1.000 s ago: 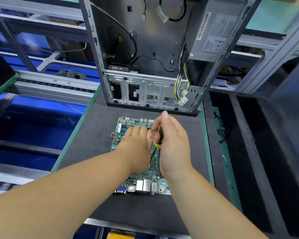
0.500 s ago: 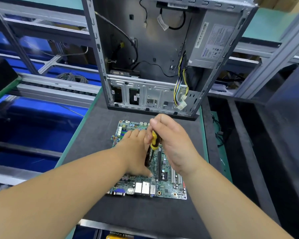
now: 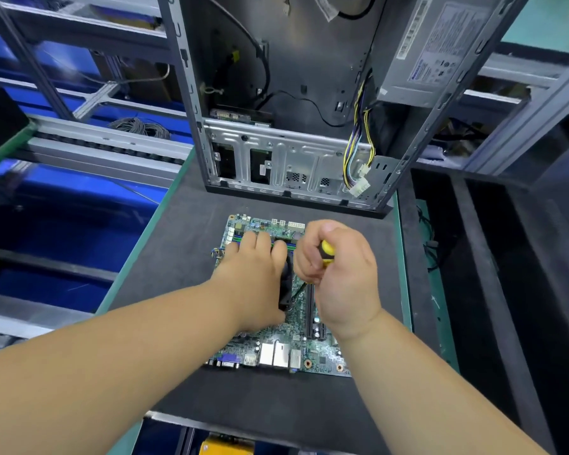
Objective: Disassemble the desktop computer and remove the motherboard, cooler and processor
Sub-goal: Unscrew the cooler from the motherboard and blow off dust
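A green motherboard (image 3: 278, 348) lies flat on the dark work mat, its port block facing me. My left hand (image 3: 253, 274) lies over the black cooler (image 3: 284, 284) on the board, with fingers draped across its top and thumb down its near side. My right hand (image 3: 337, 274) grips a yellow-and-black screwdriver (image 3: 326, 252), its shaft pointing down at the board just right of the cooler. The processor is hidden under the cooler. The open computer case (image 3: 296, 165) stands behind the board with its inside facing me.
A grey power supply (image 3: 431, 60) sits in the case's upper right, its yellow and black cable bundle (image 3: 357, 162) hanging to white plugs. The mat (image 3: 184, 257) has a green rim. A roller conveyor (image 3: 105, 142) runs at left. Dark trays (image 3: 493, 257) stand at right.
The view has tilted down a little, so the board and hands sit higher in frame. My right hand has turned slightly on the screwdriver handle. My left hand stays on the cooler.
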